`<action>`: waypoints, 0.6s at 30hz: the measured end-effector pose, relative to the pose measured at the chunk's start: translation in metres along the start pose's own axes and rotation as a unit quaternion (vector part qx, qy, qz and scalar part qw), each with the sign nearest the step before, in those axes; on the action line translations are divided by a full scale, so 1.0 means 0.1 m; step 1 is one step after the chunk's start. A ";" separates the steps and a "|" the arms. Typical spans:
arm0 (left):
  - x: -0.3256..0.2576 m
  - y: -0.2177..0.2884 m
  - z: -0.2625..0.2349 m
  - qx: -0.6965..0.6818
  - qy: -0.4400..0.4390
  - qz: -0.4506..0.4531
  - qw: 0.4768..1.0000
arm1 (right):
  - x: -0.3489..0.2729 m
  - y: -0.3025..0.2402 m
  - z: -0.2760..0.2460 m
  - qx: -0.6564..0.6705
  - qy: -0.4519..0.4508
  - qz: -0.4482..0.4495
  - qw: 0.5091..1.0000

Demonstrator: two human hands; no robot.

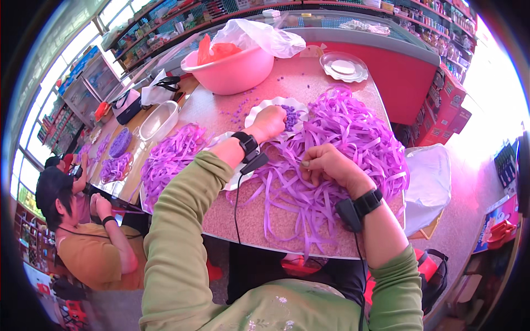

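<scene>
Green sleeves pushed up the forearms, both arms reach from the lower edge of the head view over the worktop. The left hand curls knuckles-up at the white scalloped plate, beside its purple beads; I cannot tell what its hidden fingers grasp. The right hand angles inward over the heaped purple ribbons, fingers bent, thumb near forefinger; whether it pinches a strand is unclear.

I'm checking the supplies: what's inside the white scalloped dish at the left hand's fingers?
Small purple pieces lie heaped in the dish, beside the left hand. That hand covers part of it, so whatever lies beneath cannot be seen.
</scene>
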State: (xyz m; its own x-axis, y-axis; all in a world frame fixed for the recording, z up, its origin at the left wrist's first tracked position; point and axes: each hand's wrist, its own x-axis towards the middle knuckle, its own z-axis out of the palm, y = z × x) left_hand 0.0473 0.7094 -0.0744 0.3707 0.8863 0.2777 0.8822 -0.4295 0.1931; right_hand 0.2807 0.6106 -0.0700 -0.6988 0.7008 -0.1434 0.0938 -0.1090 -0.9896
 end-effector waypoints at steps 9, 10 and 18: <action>-0.02 -0.08 0.01 -0.047 0.004 0.004 0.999 | 0.00 0.00 0.00 -0.001 0.009 -0.001 1.000; -0.01 -0.07 0.01 -0.047 0.004 0.004 0.999 | 0.00 0.02 -0.01 -0.003 0.010 0.002 1.000; -0.03 -0.12 -0.02 -0.035 0.005 -0.026 0.999 | 0.01 0.04 0.00 0.010 0.004 -0.005 1.000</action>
State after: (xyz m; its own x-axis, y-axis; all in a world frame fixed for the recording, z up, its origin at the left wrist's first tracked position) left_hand 0.0352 0.7111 -0.0752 0.3219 0.9058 0.2753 0.8776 -0.3946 0.2723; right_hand 0.2804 0.6113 -0.0745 -0.6938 0.7076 -0.1338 0.0732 -0.1156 -0.9906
